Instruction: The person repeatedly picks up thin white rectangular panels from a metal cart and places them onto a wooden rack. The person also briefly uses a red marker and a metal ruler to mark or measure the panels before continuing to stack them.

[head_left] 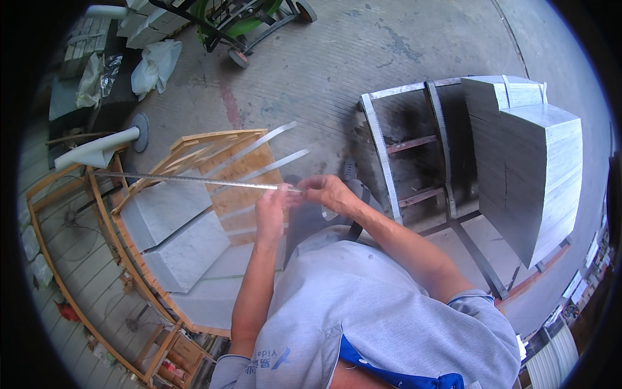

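A long, thin silver strip with fine marks, like a steel ruler, stretches from my hands out to the left over an open wooden crate. My left hand is closed round it close to its right end. At that end the fingers of my right hand are pinched together, partly hiding what lies between them. Below the strip, grey-white stone-look slabs stand in stacks inside the crate. Pale straps stick out over its plywood side.
On the right, a metal rack carries a tall stack of grey slabs. A green wheeled cart stands at the top. Plastic bags and a white roll are at upper left, beside another wooden frame.
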The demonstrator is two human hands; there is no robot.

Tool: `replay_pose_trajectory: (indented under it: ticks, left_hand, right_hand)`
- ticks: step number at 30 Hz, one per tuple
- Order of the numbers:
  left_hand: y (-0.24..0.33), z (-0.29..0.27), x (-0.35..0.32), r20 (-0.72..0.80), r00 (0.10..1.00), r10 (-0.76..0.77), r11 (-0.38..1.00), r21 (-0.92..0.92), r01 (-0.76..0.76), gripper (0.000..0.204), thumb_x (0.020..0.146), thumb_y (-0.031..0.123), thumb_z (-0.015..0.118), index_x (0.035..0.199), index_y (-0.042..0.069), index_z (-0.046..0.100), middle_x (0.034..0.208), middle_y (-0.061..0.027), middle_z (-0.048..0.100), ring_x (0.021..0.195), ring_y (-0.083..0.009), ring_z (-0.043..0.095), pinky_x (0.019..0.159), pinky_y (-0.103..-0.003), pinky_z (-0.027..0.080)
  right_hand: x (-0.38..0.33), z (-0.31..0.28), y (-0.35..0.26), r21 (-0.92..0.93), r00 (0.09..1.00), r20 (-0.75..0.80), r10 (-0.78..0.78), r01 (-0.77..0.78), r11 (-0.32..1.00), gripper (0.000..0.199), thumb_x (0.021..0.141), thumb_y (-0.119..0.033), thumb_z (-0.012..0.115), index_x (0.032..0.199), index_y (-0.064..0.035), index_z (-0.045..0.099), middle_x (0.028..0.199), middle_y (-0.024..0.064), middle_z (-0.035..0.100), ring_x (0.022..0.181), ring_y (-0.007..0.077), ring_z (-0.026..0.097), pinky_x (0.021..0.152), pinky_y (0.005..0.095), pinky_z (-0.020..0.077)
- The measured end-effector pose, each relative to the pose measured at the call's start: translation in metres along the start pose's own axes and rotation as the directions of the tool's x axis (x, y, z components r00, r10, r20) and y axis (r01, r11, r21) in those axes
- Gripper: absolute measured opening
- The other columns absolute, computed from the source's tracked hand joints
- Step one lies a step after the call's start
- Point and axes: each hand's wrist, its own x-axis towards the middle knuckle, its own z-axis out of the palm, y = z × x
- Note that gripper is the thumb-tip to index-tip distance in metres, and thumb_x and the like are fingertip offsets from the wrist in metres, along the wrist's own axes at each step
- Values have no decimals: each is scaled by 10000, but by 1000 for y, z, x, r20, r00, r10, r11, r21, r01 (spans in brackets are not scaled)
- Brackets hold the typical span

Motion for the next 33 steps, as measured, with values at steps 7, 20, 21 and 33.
replay_pose_trajectory:
  ticks: [7,20,21,33]
  left_hand:
    - [9,1,-1,-42,999,-22,1000,14,23,273,926,195,493,979,-67,548,819,-158,629,734,-213,640,668,-304,523]
    - [-8,-8,-5,-57,998,12,994,105,-6,267,918,200,518,951,-61,562,816,-153,639,721,-214,643,682,-303,528]
    - [-10,-8,-6,-52,999,12,996,91,-7,266,919,198,517,951,-62,562,818,-153,639,722,-214,642,683,-302,527]
    - [-46,-4,-31,-39,993,-107,994,-1,107,293,916,214,528,1019,-59,548,859,-156,631,750,-216,641,665,-293,522]
  right_hand:
    - [-2,-4,-7,-19,993,12,119,-119,993,299,753,-181,599,993,-10,650,777,54,625,707,114,548,642,253,441]
    - [-2,2,3,-83,996,17,91,-89,993,223,798,-189,611,925,-13,663,799,39,637,758,107,551,722,251,434]
    - [-2,2,6,-98,995,27,92,-89,991,234,803,-200,609,932,-12,660,833,38,644,799,110,559,767,251,435]
    - [-25,-6,25,-223,983,54,176,-160,962,233,791,-209,645,907,-9,676,799,39,651,760,103,563,713,254,450]
